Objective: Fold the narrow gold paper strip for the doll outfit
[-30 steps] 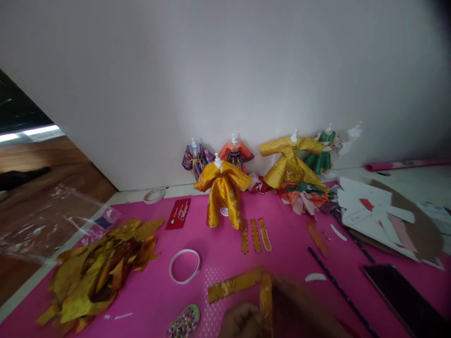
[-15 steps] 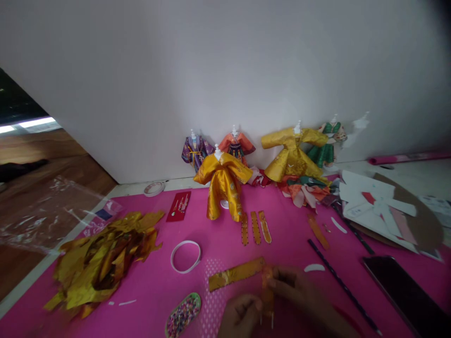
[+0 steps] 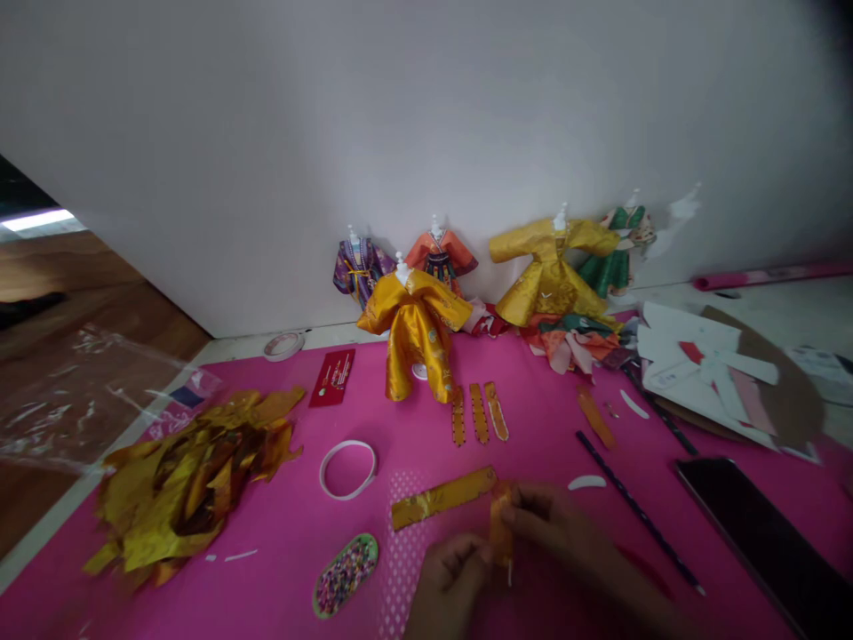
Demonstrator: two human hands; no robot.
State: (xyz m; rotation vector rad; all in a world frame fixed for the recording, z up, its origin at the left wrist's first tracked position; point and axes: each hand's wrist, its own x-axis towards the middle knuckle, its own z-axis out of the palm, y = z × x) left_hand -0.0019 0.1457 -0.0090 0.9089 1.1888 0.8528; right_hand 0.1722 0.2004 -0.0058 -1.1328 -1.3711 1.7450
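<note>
Low in the middle of the head view, my left hand [image 3: 448, 582] and my right hand [image 3: 566, 529] pinch a small orange-gold paper piece [image 3: 500, 526] between them, held upright just above the pink mat [image 3: 400, 427]. A thin white stick shows under the piece. A long gold paper strip [image 3: 440, 498] lies flat just left of the piece. Both hands are blurred.
A gold paper robe on a small mannequin [image 3: 414, 336] stands mid-mat, with several more dressed mannequins along the wall. Gold scraps [image 3: 187, 480] pile at left. A white ring [image 3: 346, 468], a bead tray [image 3: 345, 576], a dark stick [image 3: 633, 507], a phone [image 3: 753, 524] and white cut-outs [image 3: 699, 369] lie around.
The view tilted down a little, so my hands show more fully. The held piece turned from a tall gold strip to a shorter orange-gold fold between my fingers.
</note>
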